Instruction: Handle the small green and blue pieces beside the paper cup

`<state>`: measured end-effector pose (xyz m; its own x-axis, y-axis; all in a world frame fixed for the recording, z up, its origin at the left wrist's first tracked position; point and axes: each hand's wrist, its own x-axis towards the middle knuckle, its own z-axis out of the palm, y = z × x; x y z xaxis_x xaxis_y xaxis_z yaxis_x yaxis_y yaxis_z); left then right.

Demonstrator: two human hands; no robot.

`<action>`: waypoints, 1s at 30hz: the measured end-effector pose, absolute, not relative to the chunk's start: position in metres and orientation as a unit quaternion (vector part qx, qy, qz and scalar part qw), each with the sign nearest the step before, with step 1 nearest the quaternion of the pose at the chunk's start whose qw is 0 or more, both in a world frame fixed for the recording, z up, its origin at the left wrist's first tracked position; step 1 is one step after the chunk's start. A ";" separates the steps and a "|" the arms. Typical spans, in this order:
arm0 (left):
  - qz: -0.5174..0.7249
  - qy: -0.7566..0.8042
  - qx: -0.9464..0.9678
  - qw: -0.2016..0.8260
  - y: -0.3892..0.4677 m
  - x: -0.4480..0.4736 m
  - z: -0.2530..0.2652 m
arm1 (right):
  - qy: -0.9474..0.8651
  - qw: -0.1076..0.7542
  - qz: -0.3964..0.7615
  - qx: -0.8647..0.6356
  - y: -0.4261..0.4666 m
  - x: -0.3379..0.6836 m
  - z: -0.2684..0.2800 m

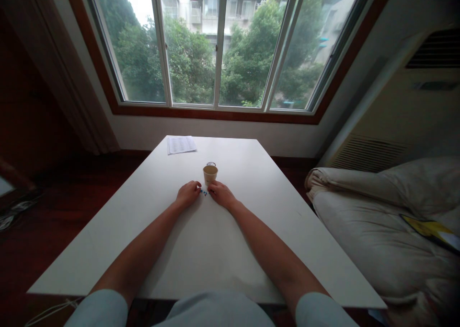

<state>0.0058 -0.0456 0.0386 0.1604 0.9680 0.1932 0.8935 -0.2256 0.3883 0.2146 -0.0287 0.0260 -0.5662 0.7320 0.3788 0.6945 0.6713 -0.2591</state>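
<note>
A pale paper cup [210, 174] stands upright near the middle of the white table [280, 212]. Several tiny blue pieces [205, 193] lie just in front of it, too small to name. My left hand [189, 193] rests on the table to their left, its fingers curled in with the tips beside the blue pieces. On the other side, my right hand [220, 193] has its fingers pressed together, close to the cup's base and the pieces. Whatever either hand pinches, if anything, is hidden or too small to make out.
Behind the cup lies a thin dark loop [211, 164]. Printed paper sheets [181, 145] lie at the table's far left corner. A wide window [215, 53] faces me. Right of the table is a couch-like seat with pale covering [359, 221], bearing a yellow-and-black item [431, 231].
</note>
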 end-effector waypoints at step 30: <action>0.185 0.535 0.818 0.100 -0.054 0.013 0.045 | -0.848 0.174 0.024 -0.500 -0.036 0.220 0.034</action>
